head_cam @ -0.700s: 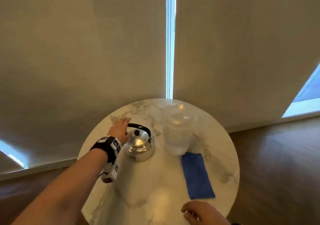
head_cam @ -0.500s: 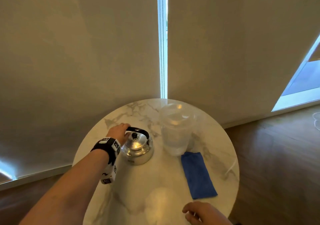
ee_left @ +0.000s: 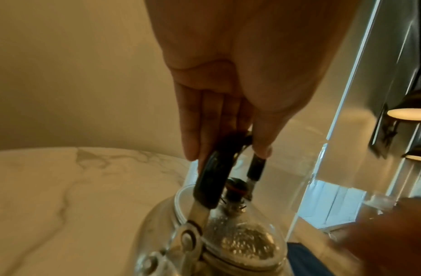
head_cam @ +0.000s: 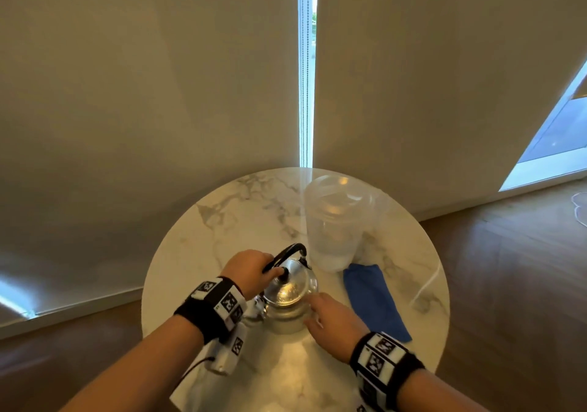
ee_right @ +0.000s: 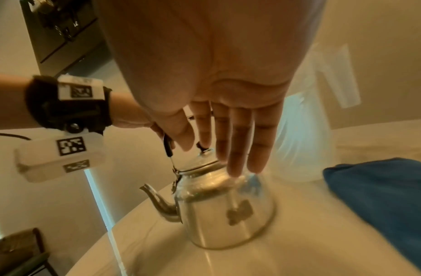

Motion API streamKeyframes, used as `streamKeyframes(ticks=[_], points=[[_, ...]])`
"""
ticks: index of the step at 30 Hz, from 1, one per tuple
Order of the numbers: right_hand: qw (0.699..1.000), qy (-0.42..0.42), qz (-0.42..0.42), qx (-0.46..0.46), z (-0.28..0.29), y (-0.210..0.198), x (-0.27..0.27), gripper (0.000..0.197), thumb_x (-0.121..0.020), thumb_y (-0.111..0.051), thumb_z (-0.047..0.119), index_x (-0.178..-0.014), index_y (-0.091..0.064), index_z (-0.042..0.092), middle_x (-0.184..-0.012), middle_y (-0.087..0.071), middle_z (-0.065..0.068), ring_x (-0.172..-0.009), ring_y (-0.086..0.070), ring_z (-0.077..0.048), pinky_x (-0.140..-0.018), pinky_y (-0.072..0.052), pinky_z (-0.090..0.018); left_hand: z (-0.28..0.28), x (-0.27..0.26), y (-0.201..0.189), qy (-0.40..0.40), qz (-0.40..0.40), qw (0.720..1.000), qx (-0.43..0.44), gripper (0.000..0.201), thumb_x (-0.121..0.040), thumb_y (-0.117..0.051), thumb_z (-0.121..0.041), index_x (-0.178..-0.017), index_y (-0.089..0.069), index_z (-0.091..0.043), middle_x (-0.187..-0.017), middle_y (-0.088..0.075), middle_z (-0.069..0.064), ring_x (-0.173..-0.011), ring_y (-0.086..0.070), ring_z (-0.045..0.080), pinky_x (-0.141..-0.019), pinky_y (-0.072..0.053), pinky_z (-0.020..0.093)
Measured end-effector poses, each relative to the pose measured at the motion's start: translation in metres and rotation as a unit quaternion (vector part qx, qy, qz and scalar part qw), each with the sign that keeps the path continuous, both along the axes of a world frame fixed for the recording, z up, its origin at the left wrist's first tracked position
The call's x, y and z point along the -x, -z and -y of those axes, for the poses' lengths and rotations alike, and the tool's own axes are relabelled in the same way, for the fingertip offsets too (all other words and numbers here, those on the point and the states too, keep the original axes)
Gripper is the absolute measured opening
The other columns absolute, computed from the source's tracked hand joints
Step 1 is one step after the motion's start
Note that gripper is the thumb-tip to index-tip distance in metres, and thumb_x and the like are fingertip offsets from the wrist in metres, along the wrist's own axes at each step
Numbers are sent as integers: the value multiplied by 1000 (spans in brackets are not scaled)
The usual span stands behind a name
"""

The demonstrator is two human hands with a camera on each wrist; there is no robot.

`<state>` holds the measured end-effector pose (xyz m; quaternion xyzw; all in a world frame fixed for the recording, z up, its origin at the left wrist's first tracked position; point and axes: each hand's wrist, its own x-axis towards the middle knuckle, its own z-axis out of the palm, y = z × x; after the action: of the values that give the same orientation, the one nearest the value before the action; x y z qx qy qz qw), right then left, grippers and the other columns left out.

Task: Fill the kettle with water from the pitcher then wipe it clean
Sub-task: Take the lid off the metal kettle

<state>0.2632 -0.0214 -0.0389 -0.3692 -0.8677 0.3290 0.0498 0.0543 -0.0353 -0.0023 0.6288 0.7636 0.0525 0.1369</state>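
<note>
Gripping kettle (head_cam: 287, 297) handle, left hand (head_cam: 251, 272), right fingers (ee_right: 238, 149) at lid.

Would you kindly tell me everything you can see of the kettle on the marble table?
The kettle is small, of shiny silver metal, standing upright on the round marble table near its front edge. It has a domed lid with a dark knob, a curved spout toward the person's left, and a black arched handle. The left hand grips the handle; the right hand, fingers straight, touches its body. The lid is on. The pitcher stands just behind it.
</note>
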Motion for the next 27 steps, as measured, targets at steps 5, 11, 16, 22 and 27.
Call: streamKeyframes(ticks=[5,11,16,22,27], points=[[997,43,-9,-56,-15,14,57,47,-95,-45,24,-139,-35,17,-139,-43,-9,-120,-48,-25,-98,-45,-36,4,4,13,-60,94,993,-33,41,-89,-49,-43,-64,-59,-11,-60,-62,6,-59,-58,22,-56,-42,34],[992,69,48,-98,-29,20,82,36,-98,-43,22,-131,-44,8,-134,-43,-13,-118,-47,-28,-93,-43,-34,2,21,16,-115,219,969,-26,31,-87,-56,-35,-58,-61,-23,-60,-66,2,-54,-62,17,-67,-55,33],[991,47,33,-121,-34,27,83,32,-94,-49,12,-125,-48,4,-128,-49,-12,-115,-48,-25,-93,-41,-30,1,24,19,-126,237,963,-35,33,-85,-59,-34,-66,-69,-10,-64,-70,10,-56,-63,21,-67,-56,36],[994,42,-5,-100,-32,30,73,37,-92,-49,7,-129,-45,3,-131,-46,-15,-118,-46,-29,-98,-41,-34,-1,23,21,-127,236,963,-31,36,-85,-59,-36,-65,-68,-8,-62,-70,14,-51,-62,18,-64,-55,35],[994,53,-60,-78,-32,14,56,37,-95,-46,13,-131,-43,6,-129,-46,-13,-110,-52,-27,-97,-46,-34,1,23,18,-126,225,966,-31,38,-86,-57,-41,-64,-68,-11,-62,-71,13,-50,-61,16,-63,-53,33]])
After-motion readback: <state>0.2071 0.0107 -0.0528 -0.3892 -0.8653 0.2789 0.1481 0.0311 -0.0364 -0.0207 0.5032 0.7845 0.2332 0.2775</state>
